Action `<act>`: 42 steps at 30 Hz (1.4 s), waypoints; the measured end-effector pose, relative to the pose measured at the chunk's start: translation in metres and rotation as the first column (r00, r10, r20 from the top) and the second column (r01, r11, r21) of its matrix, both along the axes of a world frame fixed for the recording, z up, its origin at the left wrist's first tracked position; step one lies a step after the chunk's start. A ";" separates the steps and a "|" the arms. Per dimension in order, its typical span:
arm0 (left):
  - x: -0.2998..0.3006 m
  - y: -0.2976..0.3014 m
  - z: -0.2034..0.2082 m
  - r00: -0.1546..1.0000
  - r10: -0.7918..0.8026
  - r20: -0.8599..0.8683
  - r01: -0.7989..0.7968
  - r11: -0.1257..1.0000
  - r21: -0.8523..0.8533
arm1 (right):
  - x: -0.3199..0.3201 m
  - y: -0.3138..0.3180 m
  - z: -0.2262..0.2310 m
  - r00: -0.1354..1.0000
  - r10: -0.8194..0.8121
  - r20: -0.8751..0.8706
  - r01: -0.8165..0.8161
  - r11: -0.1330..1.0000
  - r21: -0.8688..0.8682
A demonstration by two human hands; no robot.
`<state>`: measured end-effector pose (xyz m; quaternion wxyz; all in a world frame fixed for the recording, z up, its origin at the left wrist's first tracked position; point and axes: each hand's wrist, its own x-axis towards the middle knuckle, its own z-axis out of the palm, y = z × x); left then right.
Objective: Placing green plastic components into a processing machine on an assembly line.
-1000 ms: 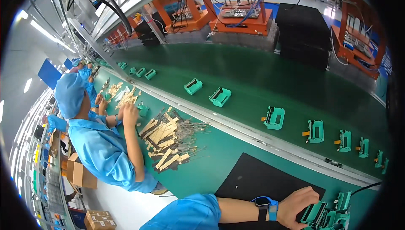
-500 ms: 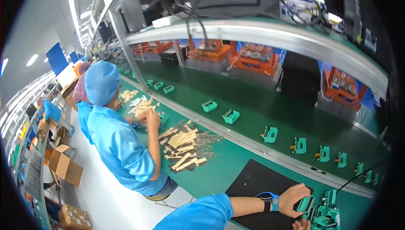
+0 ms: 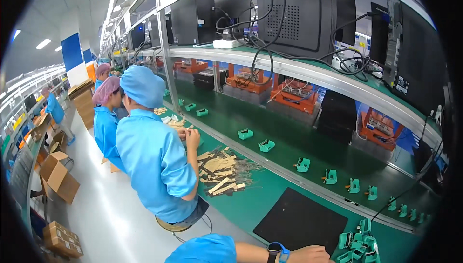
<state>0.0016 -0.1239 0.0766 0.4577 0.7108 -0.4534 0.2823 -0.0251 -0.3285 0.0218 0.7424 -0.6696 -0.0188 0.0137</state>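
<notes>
My left hand (image 3: 311, 254) is at the bottom edge, beside the black mat (image 3: 304, 219), its fingers mostly cut off by the frame. A dark watch and a blue band circle that wrist. Just right of it lies a pile of green plastic housings (image 3: 357, 240), tumbled together on the green bench. Whether the left hand holds one of them is hidden. My right hand is out of view.
A row of green housings (image 3: 302, 164) stands on the dark green conveyor (image 3: 231, 113) beyond a metal rail. At left, a co-worker in blue (image 3: 156, 161) sits by a heap of tan strips (image 3: 224, 169). Orange fixtures (image 3: 294, 94) stand under a shelf holding computers.
The view has tilted up and shifted. My left hand, earlier at a green housing by the pile, is now lower and partly cut off; my right hand has left the picture.
</notes>
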 end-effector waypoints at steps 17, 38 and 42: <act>-0.023 -0.076 0.041 0.916 -0.315 -0.247 0.329 0.944 0.017 | -0.163 -0.056 0.075 0.877 -0.220 0.428 0.383 0.857 -0.344; -0.013 -0.273 0.117 0.722 -0.528 -0.447 0.625 0.775 0.094 | -0.219 -0.161 0.162 0.223 -0.728 0.648 0.974 0.191 -0.120; 0.036 -0.190 0.106 0.605 -0.485 -0.631 0.511 0.845 -0.159 | -0.147 -0.196 0.175 0.576 -0.627 0.525 0.768 0.195 -0.610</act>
